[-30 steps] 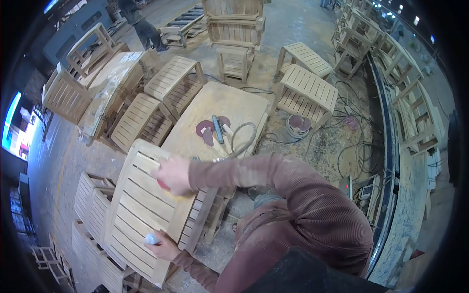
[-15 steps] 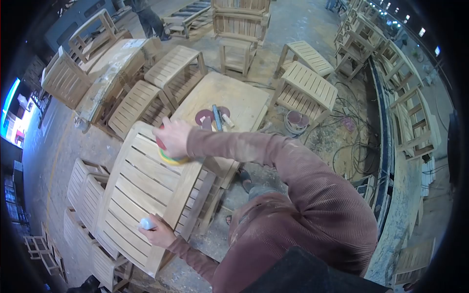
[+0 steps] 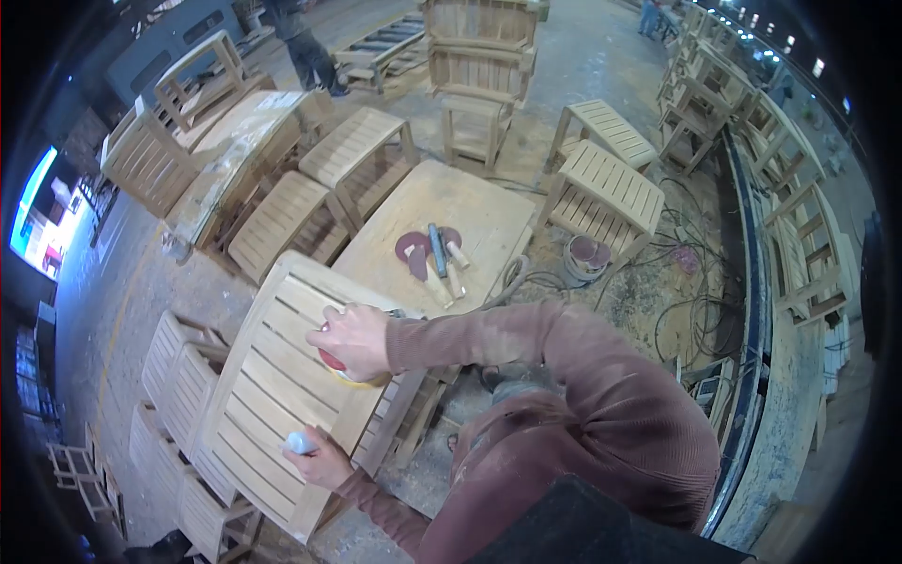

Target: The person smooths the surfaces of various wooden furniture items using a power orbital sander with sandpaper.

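A slatted wooden piece (image 3: pixel 272 404) lies in front of me, its near end by the workbench (image 3: pixel 489 211). My right hand (image 3: pixel 355 340) is wrapped round a red and yellow sander (image 3: pixel 331 360), which rests on the upper right part of the slats and frame. Lower down, my left hand (image 3: pixel 324 462) grips a small item with a pale blue rounded end (image 3: pixel 299 443) above the slats. Sanding discs (image 3: pixel 412 247), a blue-grey tool (image 3: pixel 437 249) and small light pieces lie on the workbench.
Slatted stools (image 3: pixel 606 193) stand at the right near a bucket (image 3: pixel 586 256) and cables (image 3: pixel 695 305). More stools (image 3: pixel 282 221) stand beyond the piece, and others (image 3: pixel 183 376) at the left. A person (image 3: pixel 305 47) stands at the back.
My right hand has moved the sander down and to the right over the slatted piece, showing more of the workbench items. The whole view has shifted slightly. My left hand keeps its grip.
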